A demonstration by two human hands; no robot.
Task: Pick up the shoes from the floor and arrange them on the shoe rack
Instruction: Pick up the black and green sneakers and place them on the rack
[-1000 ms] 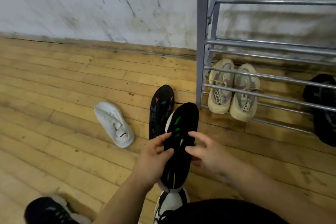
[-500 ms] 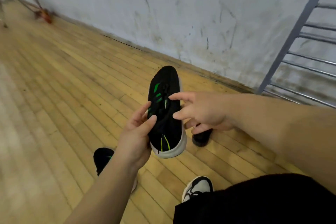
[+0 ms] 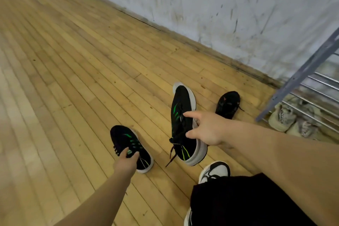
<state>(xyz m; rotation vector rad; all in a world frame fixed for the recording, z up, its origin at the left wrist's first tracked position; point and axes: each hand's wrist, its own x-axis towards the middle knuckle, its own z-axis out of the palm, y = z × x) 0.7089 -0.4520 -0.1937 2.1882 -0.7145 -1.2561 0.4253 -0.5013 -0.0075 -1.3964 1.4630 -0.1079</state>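
While the right hand grips a black knit sneaker with green stripes and white sole above the wooden plank floor, left hand pinches its matching black sneaker on the boards. Grey metal shoe rack stands far right.

The left hand has let go of the black knit sneaker with green stripes and a white sole. It has dropped to the matching black sneaker on the floor, farther from the grey metal shoe rack, and pinches its collar. The right hand now holds the first sneaker alone (laces dangling).
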